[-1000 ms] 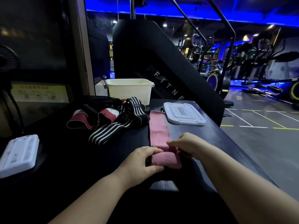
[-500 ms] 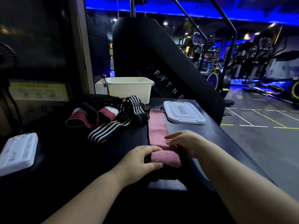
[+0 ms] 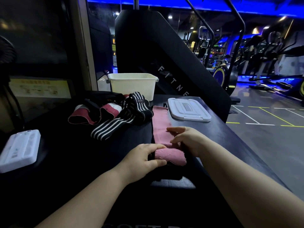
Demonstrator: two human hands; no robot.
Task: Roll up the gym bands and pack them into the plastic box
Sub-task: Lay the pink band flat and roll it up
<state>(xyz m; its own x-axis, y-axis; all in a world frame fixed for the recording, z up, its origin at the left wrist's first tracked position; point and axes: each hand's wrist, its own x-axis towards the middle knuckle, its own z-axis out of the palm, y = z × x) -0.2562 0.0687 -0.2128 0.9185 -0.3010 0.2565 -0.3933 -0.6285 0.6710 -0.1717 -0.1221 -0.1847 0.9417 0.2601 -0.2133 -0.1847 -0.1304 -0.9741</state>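
Rolling is under way on the pink band (image 3: 162,127). It lies flat down the tabletop (image 3: 218,134), running from beside the lid (image 3: 189,109) towards the near edge, and its near end is already wound into a fat roll (image 3: 171,156).

The left hand (image 3: 141,159) pinches the roll's left end, thumb on the near side and curled fingers (image 3: 153,147) over the top. The right hand (image 3: 189,140) lies on the band just beyond the roll, its fingers mostly straight and pressing the flat cloth rather than gripping it.

Most of the strip is unrolled, so this step looks early. Next, I'd judge, both hands must tip the roll forward along the strip, keeping it tight and its edges square, or it will cone out sideways.

The plastic box (image 3: 133,84) waits open at the far edge, well apart from the hands. The striped band (image 3: 115,125) lies loose, left of the pink one.
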